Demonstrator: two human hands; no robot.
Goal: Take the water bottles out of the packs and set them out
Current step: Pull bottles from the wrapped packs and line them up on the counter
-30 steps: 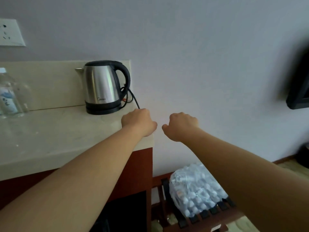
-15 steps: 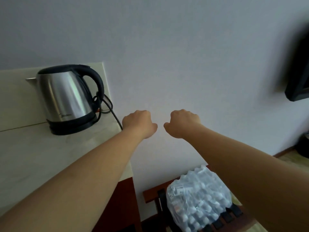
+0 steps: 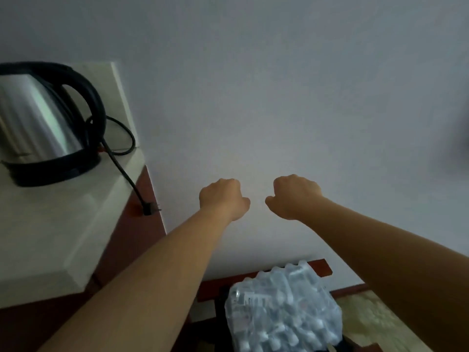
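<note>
Pack (image 3: 284, 308) sits on a rack (image 3: 322, 268) low right of the counter (image 3: 50, 237), likely heavy, its soft, slippery film best torn at the top, while left hand (image 3: 223, 199) and right hand (image 3: 294, 196) hover fisted, empty.

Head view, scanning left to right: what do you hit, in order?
kettle → cord end → left hand → right hand. The pack of water bottles lies below both hands and spans them, so it is left out of the order.
</note>
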